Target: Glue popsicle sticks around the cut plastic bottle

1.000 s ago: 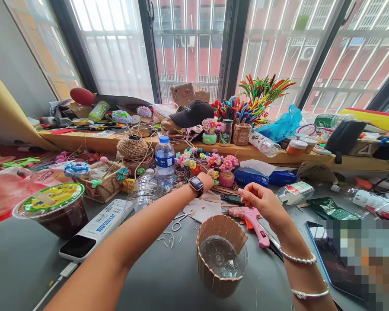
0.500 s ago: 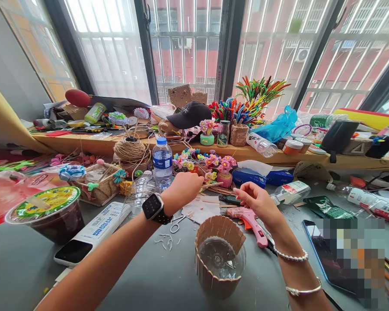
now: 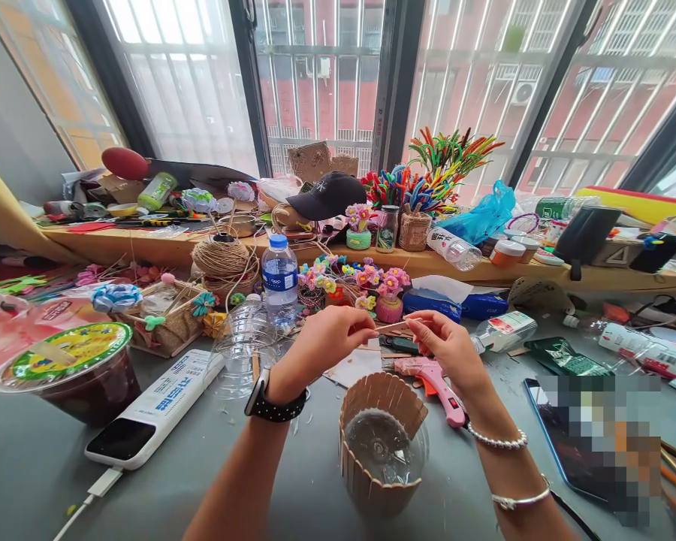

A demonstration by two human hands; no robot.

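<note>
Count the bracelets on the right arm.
2: a beaded one at the wrist, nearer the right hand, and a silver bangle farther up the forearm. The forearm runs out of the picture, so any beyond the edge would be hidden.

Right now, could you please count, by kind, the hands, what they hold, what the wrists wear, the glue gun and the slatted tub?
Hands: 2
Held stick: 1
Bracelets: 2
Watch: 1
Glue gun: 1
Slatted tub: 1
Total: 8

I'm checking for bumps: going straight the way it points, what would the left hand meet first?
The left hand would probably meet the right hand, past the thin strip between them; depth is unclear.
</note>
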